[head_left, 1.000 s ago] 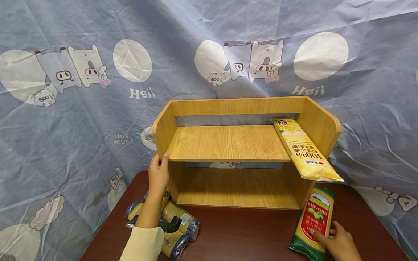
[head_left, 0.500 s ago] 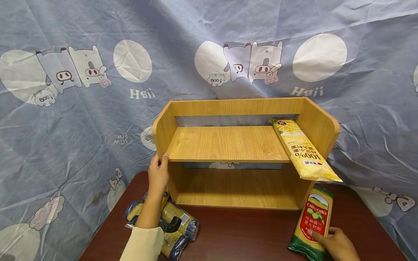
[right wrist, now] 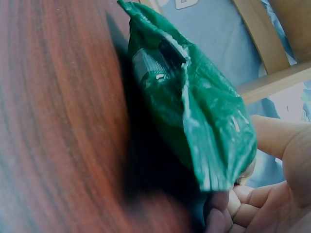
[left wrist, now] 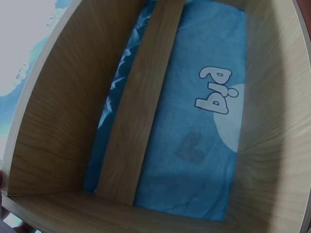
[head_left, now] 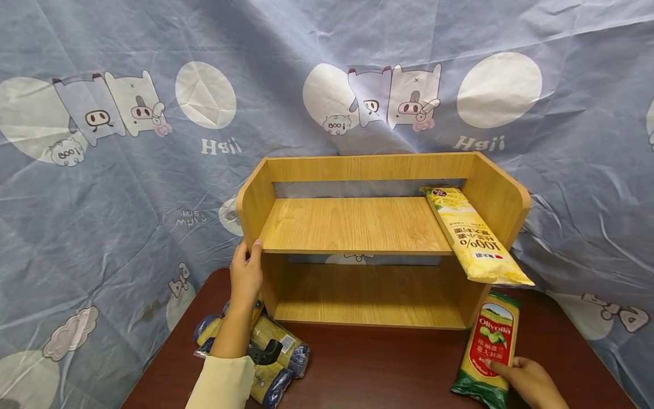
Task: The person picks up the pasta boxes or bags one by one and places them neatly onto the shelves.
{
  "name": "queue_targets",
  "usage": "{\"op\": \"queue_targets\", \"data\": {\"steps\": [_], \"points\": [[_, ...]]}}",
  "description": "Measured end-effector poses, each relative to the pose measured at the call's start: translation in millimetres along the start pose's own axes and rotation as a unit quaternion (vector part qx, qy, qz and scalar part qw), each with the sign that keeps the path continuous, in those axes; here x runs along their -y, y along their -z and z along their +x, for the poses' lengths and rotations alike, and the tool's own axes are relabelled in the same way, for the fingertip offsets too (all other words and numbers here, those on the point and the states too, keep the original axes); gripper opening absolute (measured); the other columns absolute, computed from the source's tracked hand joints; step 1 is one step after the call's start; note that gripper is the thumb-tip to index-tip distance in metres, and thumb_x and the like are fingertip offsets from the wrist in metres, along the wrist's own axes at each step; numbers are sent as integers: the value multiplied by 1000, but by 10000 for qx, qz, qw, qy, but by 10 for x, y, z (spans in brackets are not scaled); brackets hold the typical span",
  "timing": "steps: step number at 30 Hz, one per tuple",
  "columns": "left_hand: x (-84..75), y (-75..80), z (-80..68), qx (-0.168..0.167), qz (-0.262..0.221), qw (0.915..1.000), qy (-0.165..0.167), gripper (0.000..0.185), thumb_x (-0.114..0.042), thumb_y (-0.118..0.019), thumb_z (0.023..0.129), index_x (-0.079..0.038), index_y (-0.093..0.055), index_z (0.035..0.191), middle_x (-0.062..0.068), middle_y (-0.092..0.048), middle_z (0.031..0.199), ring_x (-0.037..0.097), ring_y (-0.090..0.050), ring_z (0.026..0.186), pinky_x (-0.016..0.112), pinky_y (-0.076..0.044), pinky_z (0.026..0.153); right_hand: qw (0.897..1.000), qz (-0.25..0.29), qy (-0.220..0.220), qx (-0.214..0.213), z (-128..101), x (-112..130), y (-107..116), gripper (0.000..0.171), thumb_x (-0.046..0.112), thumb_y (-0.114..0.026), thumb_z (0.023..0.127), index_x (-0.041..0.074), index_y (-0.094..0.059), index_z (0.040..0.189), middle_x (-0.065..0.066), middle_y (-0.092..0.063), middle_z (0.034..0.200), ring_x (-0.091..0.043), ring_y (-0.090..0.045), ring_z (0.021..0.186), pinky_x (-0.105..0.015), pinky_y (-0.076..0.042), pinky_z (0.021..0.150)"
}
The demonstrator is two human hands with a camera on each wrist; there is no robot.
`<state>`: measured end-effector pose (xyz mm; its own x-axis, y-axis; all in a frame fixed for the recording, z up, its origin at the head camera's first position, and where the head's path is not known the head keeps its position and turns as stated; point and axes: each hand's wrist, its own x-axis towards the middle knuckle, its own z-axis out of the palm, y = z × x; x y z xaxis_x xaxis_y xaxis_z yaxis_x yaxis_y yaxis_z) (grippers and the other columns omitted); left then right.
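Observation:
My left hand (head_left: 246,278) grips the left side of a two-tier wooden shelf (head_left: 352,224), with the thumb at the front edge of the upper board. At the lower right, my right hand (head_left: 531,379) holds a red, yellow and green pack of spaghetti (head_left: 503,321) labelled Olivoila. The thumb lies on the pack's face and the other fingers are curled at its side and underside. In the right wrist view its crimped green end (right wrist: 209,111) faces the camera, close over the table. A yellow pasta pack (head_left: 467,230) lies on the upper board, its near end jutting past the front edge.
Several pasta packs with blue ends (head_left: 281,343) lie on the dark red table (head_left: 373,363) at left, partly hidden by my left forearm. A blue-grey printed cloth (head_left: 153,170) hangs behind and beside the shelf. The table's right edge runs past my right hand.

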<state>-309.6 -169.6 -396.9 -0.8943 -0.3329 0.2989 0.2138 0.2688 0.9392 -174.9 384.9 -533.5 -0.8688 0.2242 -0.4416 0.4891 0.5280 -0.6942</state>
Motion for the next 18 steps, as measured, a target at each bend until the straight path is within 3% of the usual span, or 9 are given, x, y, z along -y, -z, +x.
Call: {"op": "queue_targets", "data": {"steps": [3, 6, 11, 14, 18], "points": [[0, 2, -2, 7, -14, 10000, -3, 45, -46, -50, 104, -19, -59, 140, 14, -55, 133, 34, -56, 122, 52, -45, 104, 9997, 201, 30, -101, -15, 15, -2, 45, 46, -66, 94, 1, -64, 93, -4, -60, 82, -20, -48, 78, -33, -38, 69], [7, -1, -1, -8, -31, 10000, -9, 45, -46, -50, 104, -19, -59, 139, 13, -55, 133, 33, -56, 122, 51, -45, 104, 9984, 514, 19, -251, -21, 24, 9, 45, 42, -68, 93, -3, -65, 98, -3, -65, 83, -19, -55, 77, -32, -43, 68], [16, -6, 6, -54, -31, 10000, -15, 46, -47, -50, 104, -19, -60, 139, 13, -55, 135, 33, -55, 122, 51, -45, 104, 9944, 942, -63, -478, -6, 24, 51, 64, 41, -70, 91, -13, -54, 121, -8, -69, 87, -21, -64, 76, -36, -53, 67], [14, -8, 1, -52, -13, 10000, 15, 47, -48, -50, 104, -19, -59, 140, 14, -55, 136, 33, -55, 123, 52, -44, 105, 9937, 983, -47, -545, -3, 7, 80, 71, 45, -70, 91, -12, -48, 127, -10, -69, 91, -21, -63, 78, -39, -53, 68], [11, -11, -4, -46, -28, 10000, 35, 48, -48, -49, 104, -19, -58, 141, 13, -55, 137, 33, -55, 124, 52, -44, 106, 9930, 1058, 68, -512, -3, -5, 111, 63, 43, -66, 95, -9, -46, 126, -7, -69, 90, -20, -64, 78, -39, -54, 69]]}}
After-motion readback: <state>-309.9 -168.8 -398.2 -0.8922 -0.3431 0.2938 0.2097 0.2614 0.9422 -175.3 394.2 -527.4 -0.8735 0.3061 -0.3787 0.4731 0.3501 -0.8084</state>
